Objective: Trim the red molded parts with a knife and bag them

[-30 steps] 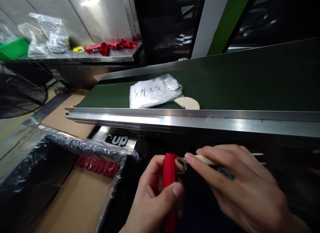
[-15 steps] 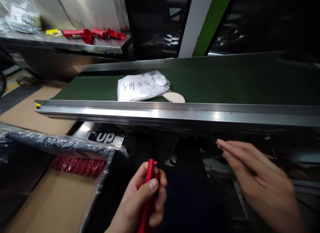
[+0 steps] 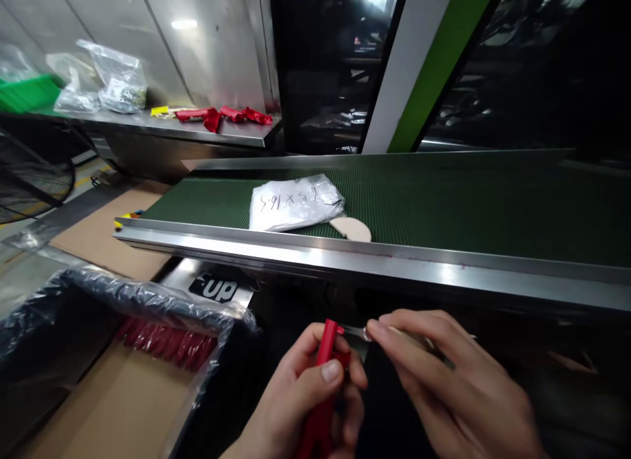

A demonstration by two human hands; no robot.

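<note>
A red plastic part (image 3: 319, 413) is gripped upright in my left hand (image 3: 300, 393), the thumb pressed on its front. Close to its right side, my right hand (image 3: 444, 373) pinches a thin tool (image 3: 355, 330) with a metal tip. That tip points left and reaches the small red tab near the part's top; whether they touch cannot be made out. The tool's handle is mostly hidden by my fingers.
A green conveyor belt (image 3: 444, 216) behind a metal rail (image 3: 296, 252) bears a white plastic packet (image 3: 290, 206) and a beige disc piece (image 3: 355, 229). Left stands a lined box (image 3: 148, 294) with wrapped red parts (image 3: 167, 344). Red parts (image 3: 197, 116) lie on a steel shelf (image 3: 227, 135).
My right hand has moved left, bringing the tool to the top of the red part. My left hand still holds the part. The view has shifted, showing more of the shelf.
</note>
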